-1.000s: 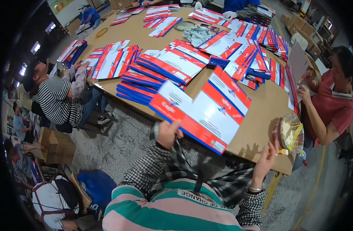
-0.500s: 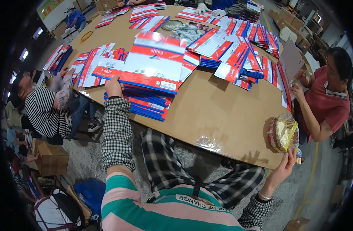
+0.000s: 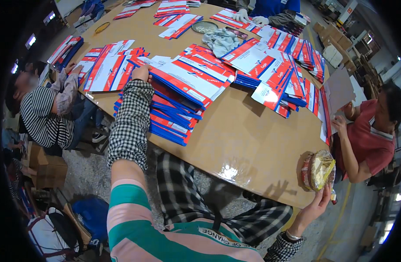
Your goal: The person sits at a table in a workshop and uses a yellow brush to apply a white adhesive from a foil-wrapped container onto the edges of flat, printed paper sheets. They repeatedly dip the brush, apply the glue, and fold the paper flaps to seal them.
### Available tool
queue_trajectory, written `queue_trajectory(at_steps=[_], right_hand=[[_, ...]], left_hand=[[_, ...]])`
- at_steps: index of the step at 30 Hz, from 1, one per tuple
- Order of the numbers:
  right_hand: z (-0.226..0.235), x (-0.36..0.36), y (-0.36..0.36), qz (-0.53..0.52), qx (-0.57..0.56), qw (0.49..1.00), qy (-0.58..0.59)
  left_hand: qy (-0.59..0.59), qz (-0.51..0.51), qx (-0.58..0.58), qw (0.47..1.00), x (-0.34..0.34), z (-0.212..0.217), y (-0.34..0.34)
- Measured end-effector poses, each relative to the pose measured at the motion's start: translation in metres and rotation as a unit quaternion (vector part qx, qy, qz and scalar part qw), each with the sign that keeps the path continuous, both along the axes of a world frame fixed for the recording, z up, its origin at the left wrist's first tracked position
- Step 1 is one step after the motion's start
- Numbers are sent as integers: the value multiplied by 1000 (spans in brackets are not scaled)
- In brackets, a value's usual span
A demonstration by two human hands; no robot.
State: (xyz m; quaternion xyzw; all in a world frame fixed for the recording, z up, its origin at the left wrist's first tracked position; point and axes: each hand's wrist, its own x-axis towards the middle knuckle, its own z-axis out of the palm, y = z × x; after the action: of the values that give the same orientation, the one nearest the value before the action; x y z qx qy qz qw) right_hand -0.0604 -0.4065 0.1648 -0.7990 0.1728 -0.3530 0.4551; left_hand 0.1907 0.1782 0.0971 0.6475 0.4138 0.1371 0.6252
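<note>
The stack of red, white and blue printed card pieces (image 3: 196,77) lies on the brown table (image 3: 253,139), ahead of me and left of centre, its blue edges fanned unevenly toward me. My left hand (image 3: 142,73) is at the stack's left corner, fingers curled against it; I cannot tell whether they are clamped on a card or merely resting. My right hand (image 3: 315,207) is at the table's near right edge, fingers extended beside a round, plastic-wrapped bundle (image 3: 318,170) with a yellow strip; whether my fingertips grip it, I cannot make out. Left of my stack lies another fanned group of cards (image 3: 108,72), and to its right a broader pile (image 3: 270,72). Beyond are a crumpled pale cloth (image 3: 221,40) and a round dish (image 3: 205,27). At the right side, a person in a red shirt (image 3: 368,126) holds a large card sheet (image 3: 339,91) upright.
</note>
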Motion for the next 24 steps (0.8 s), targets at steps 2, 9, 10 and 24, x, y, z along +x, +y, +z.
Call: queue_trajectory(at_steps=[2,9,10,24], right_hand=[[0,1,-2,2,7,1000,-3],[10,13,9,25,8,1000,7],[11,14,9,30,7,1000,3],[8,8,13,25,11,1000,9]], left_hand=[[24,-26,-1,999,12,-3,-6],[157,-177,191,953,55,-40,-5],[194,-223,295,909,59,-47,0],[251,-277,520,768,31,-41,-43]])
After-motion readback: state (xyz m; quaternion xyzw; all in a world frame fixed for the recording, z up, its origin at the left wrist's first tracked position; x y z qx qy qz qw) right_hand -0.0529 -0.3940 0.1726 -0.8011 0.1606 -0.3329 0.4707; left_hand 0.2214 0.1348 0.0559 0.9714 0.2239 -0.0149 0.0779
